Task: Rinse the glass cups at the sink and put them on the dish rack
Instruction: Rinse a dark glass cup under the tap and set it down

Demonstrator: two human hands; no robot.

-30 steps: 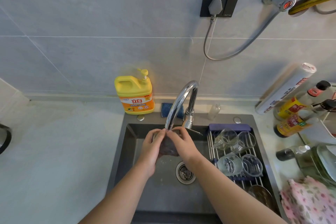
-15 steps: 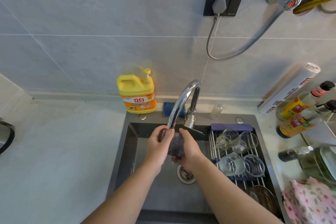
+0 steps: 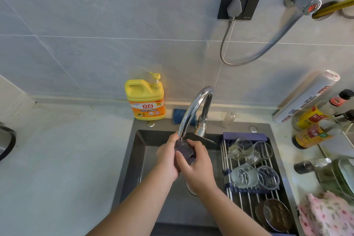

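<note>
Right hand (image 3: pixel 197 170) has slid lower on the cup (image 3: pixel 184 151) under the faucet (image 3: pixel 193 109). Left hand (image 3: pixel 167 159) grips the cup too.

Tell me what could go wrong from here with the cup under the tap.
1. The glass cup is wet and held between the left hand and right hand; it could slip and strike the sink.
2. It sits close under the faucet spout; lifting it carelessly might chip the rim.
3. The dish rack holds four cups packed together; setting another beside them may knock glass on glass.
</note>
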